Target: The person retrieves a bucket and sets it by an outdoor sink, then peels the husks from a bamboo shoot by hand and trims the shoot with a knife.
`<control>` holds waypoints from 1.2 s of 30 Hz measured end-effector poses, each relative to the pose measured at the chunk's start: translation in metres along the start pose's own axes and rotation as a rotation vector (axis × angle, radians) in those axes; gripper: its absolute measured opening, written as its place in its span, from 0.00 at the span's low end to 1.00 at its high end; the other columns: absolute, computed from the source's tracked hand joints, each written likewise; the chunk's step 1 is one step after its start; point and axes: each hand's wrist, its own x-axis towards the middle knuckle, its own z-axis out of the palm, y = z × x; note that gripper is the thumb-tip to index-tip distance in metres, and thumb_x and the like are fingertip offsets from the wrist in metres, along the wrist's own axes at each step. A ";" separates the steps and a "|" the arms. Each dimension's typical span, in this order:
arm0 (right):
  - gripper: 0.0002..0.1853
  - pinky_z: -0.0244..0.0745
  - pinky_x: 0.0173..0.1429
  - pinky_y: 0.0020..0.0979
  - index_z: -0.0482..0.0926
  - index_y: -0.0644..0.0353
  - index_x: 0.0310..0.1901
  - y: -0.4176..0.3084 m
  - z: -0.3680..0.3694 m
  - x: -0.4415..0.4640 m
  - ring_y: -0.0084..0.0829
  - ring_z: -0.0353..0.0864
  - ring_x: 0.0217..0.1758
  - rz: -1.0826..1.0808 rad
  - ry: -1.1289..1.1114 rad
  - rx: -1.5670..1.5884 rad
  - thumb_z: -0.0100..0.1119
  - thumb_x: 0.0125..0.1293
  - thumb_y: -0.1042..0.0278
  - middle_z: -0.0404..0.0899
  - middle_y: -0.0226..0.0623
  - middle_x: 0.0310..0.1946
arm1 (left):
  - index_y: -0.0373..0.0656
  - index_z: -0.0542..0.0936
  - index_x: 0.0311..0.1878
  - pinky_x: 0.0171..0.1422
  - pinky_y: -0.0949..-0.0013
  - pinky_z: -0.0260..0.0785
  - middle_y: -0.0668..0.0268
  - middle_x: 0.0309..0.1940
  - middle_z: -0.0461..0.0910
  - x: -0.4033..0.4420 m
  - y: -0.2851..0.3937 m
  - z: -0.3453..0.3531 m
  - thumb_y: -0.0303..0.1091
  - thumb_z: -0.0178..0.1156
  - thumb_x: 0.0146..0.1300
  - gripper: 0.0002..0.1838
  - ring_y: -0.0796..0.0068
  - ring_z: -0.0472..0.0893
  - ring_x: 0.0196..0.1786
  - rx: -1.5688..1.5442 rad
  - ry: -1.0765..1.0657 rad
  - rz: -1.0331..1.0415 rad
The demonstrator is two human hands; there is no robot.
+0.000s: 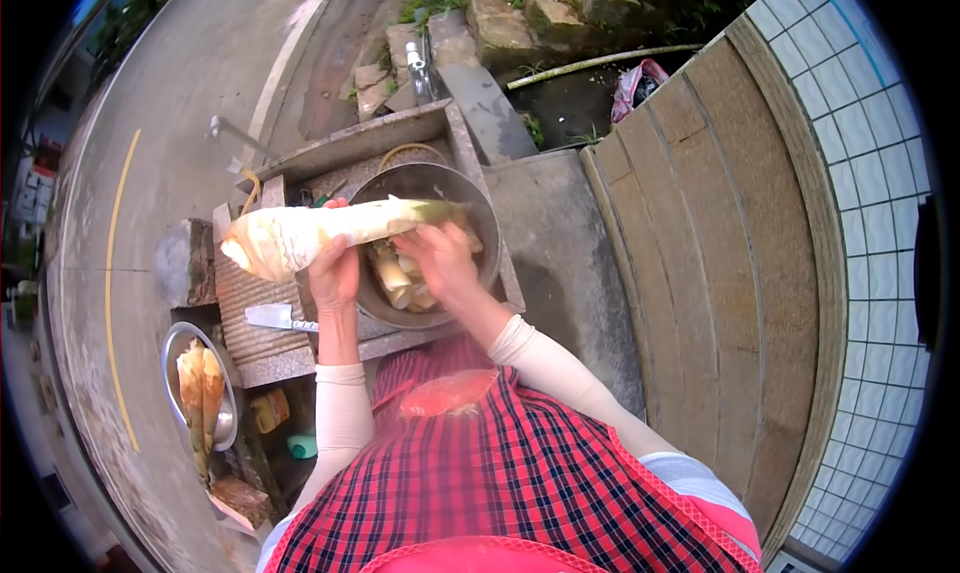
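A large peeled bamboo shoot (320, 235) lies level across the view, thick pale base to the left and greenish tip to the right. My left hand (335, 268) is wrapped round its middle from below. Near the narrow end, my right hand (443, 261) has its fingers closed against the underside of the shoot. Below both hands, a wide metal pot (488, 248) holds several pale pieces of bamboo shoot (397, 281). A cleaver (270, 317) rests on the ribbed washboard slab (262, 348) left of the pot, its handle partly behind my left wrist.
The pot stands in a stone sink (350, 138) with a tap (235, 133) at its far left. A metal basin (232, 413) with unpeeled bamboo shoots (200, 383) sits lower left. A glass bottle (418, 73) stands behind the sink. Stone steps (690, 243) run along the right.
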 end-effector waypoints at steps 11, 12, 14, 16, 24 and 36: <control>0.09 0.75 0.31 0.26 0.70 0.64 0.40 0.019 -0.013 0.029 0.25 0.77 0.30 -0.096 0.253 -0.211 0.50 0.57 0.75 0.76 0.36 0.37 | 0.35 0.66 0.56 0.71 0.56 0.53 0.57 0.52 0.71 -0.007 -0.021 0.007 0.20 0.59 0.53 0.25 0.61 0.66 0.62 -0.029 0.165 0.023; 0.08 0.74 0.32 0.28 0.69 0.65 0.39 0.018 -0.008 0.028 0.27 0.76 0.30 -0.127 0.303 -0.268 0.50 0.57 0.75 0.75 0.38 0.36 | 0.34 0.67 0.55 0.69 0.57 0.55 0.58 0.51 0.71 -0.008 -0.022 0.010 0.21 0.59 0.54 0.24 0.61 0.67 0.60 -0.038 0.198 0.034; 0.08 0.74 0.36 0.32 0.67 0.67 0.36 0.014 0.003 0.024 0.31 0.75 0.31 -0.188 0.405 -0.384 0.51 0.56 0.74 0.74 0.42 0.35 | 0.34 0.67 0.54 0.69 0.57 0.55 0.58 0.50 0.71 -0.007 -0.025 0.008 0.24 0.59 0.56 0.22 0.61 0.68 0.59 -0.080 0.266 0.010; 0.10 0.72 0.41 0.36 0.66 0.70 0.36 0.040 -0.032 0.049 0.37 0.74 0.34 -0.324 0.441 -0.641 0.51 0.55 0.73 0.73 0.47 0.35 | 0.34 0.68 0.52 0.68 0.57 0.56 0.58 0.48 0.72 -0.006 -0.028 0.007 0.26 0.59 0.57 0.20 0.61 0.69 0.58 -0.110 0.328 -0.010; 0.11 0.72 0.44 0.35 0.66 0.69 0.38 0.019 -0.015 0.024 0.36 0.75 0.39 -0.452 0.325 -0.908 0.53 0.55 0.74 0.74 0.47 0.37 | 0.33 0.70 0.49 0.68 0.55 0.56 0.57 0.47 0.73 -0.004 -0.025 0.001 0.29 0.60 0.58 0.17 0.60 0.69 0.57 -0.153 0.416 -0.025; 0.15 0.75 0.43 0.24 0.72 0.64 0.48 -0.010 0.007 0.005 0.22 0.78 0.41 -0.043 -0.154 -0.281 0.59 0.58 0.77 0.77 0.33 0.41 | 0.35 0.67 0.54 0.70 0.51 0.55 0.56 0.50 0.73 -0.002 -0.016 -0.011 0.26 0.62 0.54 0.23 0.57 0.69 0.60 -0.281 0.324 -0.097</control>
